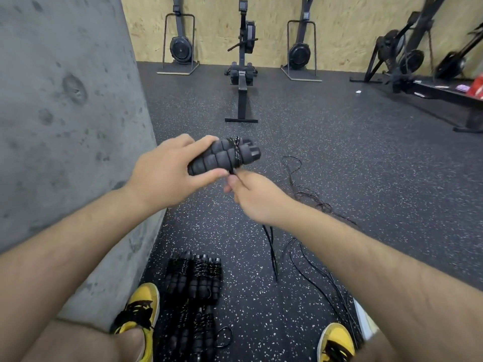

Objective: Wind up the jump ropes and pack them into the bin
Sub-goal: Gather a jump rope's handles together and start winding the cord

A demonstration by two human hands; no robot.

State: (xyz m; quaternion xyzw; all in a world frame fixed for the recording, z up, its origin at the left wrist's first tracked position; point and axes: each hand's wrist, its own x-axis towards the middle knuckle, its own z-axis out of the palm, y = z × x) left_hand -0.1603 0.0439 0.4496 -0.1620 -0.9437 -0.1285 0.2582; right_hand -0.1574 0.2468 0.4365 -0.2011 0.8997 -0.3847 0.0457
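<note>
My left hand [167, 173] grips a pair of black foam jump rope handles [222, 156] held side by side, with a few turns of thin black cord around them. Just below the handles, my right hand [254, 197] pinches the cord where it leaves the wrap. The loose cord [308, 254] trails down from that hand onto the floor and curls off to the right. Several wound jump ropes [194, 280] lie in a pile on the floor between my feet. No bin is clearly in view.
A grey concrete pillar [65, 126] stands close on the left. Rowing machines [241, 71] and other exercise machines line the far wooden wall and the right side. My yellow shoes [141, 307] flank the pile on the speckled black rubber floor. A white edge [364, 320] shows at lower right.
</note>
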